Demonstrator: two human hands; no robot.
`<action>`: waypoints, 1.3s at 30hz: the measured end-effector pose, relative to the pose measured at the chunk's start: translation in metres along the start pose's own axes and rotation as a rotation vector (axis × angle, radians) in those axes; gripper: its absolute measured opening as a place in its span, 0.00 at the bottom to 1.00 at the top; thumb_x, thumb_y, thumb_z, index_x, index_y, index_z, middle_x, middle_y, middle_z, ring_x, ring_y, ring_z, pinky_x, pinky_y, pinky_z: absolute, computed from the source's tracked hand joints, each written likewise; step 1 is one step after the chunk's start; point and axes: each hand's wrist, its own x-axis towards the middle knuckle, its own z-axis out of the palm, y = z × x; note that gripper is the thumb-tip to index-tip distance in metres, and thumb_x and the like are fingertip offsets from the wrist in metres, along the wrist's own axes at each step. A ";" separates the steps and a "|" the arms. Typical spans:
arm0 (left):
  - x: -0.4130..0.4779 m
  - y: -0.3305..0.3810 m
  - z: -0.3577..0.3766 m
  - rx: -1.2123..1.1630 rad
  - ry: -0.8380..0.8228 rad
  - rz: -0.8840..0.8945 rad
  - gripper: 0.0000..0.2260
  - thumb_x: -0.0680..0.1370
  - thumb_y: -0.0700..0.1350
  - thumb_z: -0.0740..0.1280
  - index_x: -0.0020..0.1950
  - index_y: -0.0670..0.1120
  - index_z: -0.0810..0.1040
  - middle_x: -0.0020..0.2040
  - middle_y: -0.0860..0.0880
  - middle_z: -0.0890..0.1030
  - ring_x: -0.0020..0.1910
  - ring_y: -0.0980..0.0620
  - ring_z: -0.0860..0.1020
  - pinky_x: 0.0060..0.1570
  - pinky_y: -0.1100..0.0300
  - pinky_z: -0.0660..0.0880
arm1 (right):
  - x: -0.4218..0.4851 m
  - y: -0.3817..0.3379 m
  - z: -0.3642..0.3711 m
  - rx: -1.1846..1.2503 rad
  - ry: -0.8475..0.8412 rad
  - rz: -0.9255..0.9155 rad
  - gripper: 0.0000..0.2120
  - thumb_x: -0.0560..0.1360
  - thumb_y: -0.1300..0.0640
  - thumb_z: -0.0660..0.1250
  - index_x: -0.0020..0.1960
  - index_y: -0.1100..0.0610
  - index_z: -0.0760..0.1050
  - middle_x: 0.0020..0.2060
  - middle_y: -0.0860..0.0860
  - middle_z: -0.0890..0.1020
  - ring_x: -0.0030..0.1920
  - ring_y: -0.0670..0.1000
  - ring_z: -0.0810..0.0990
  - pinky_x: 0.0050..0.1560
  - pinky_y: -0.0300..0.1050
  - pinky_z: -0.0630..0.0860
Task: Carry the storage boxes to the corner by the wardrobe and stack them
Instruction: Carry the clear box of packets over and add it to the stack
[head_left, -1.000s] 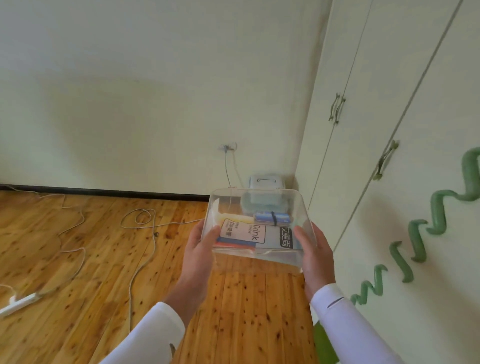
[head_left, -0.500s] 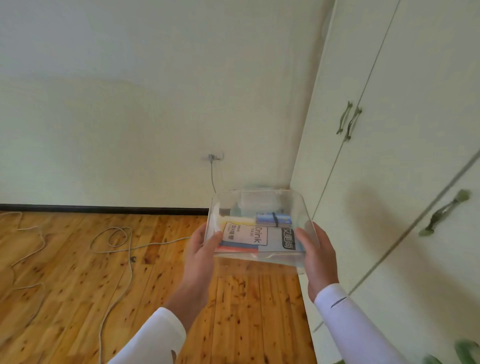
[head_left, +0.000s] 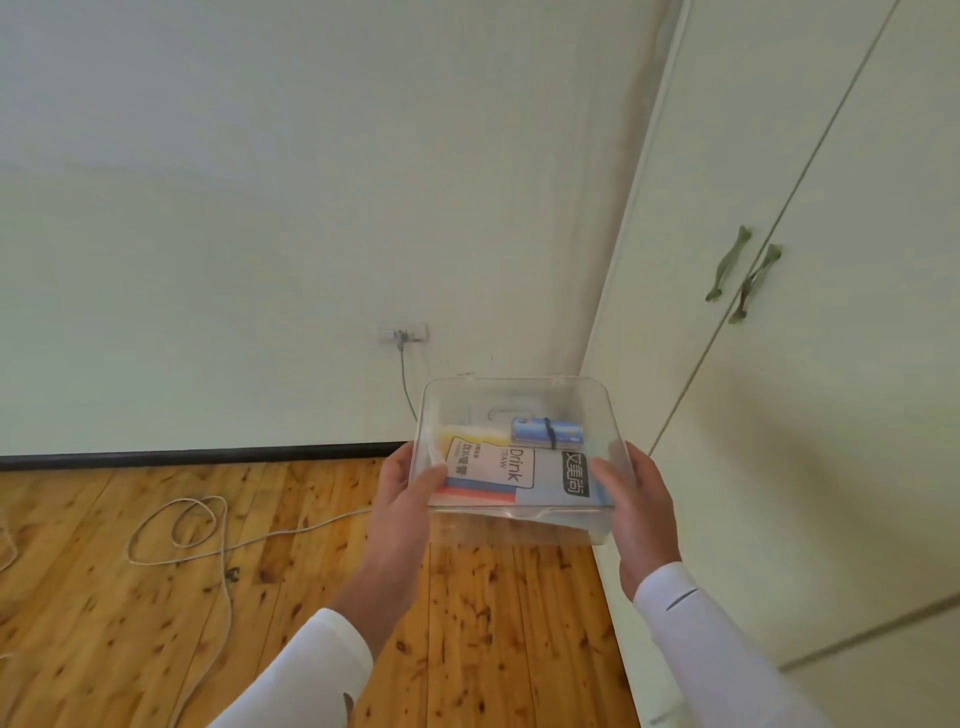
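I hold a clear plastic storage box (head_left: 597, 410) in front of me at about waist height, over the wooden floor near the corner. Inside it lie packets with printed labels and a small blue bundle. My left hand (head_left: 405, 493) grips its left side with the thumb over the rim. My right hand (head_left: 636, 499) grips its right side the same way. The pale wardrobe (head_left: 779, 364) fills the right of the view. A faint box shape shows through the clear box, down in the corner; I cannot make it out.
A white wall with a black skirting board (head_left: 197, 457) lies ahead. A wall socket (head_left: 402, 333) has a plug in it, and a pale cable (head_left: 208, 530) loops across the floor (head_left: 493, 649) at the left. The wardrobe doors have green handles (head_left: 743, 273).
The view has moved closer to the corner and tilted up. The box stays level in both hands. The white box seen in the corner a second ago is now behind the held box.
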 end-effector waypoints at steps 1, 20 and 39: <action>0.011 0.000 0.003 -0.005 0.002 0.003 0.17 0.79 0.46 0.66 0.66 0.58 0.71 0.54 0.52 0.82 0.44 0.62 0.82 0.32 0.70 0.77 | 0.012 0.001 0.003 0.004 -0.001 0.001 0.12 0.75 0.56 0.67 0.56 0.43 0.75 0.43 0.42 0.83 0.43 0.41 0.82 0.34 0.34 0.77; 0.220 -0.004 0.120 0.039 0.101 -0.090 0.19 0.77 0.39 0.67 0.65 0.54 0.69 0.57 0.49 0.79 0.53 0.49 0.80 0.35 0.66 0.79 | 0.273 0.020 0.016 -0.036 -0.114 0.093 0.18 0.74 0.60 0.68 0.63 0.51 0.73 0.51 0.48 0.82 0.44 0.40 0.82 0.36 0.35 0.78; 0.405 -0.032 0.154 0.074 0.085 -0.227 0.19 0.76 0.35 0.66 0.62 0.53 0.70 0.56 0.49 0.79 0.52 0.51 0.80 0.34 0.67 0.78 | 0.434 0.058 0.065 -0.132 -0.086 0.292 0.20 0.75 0.63 0.67 0.62 0.45 0.69 0.52 0.44 0.80 0.50 0.46 0.80 0.35 0.35 0.78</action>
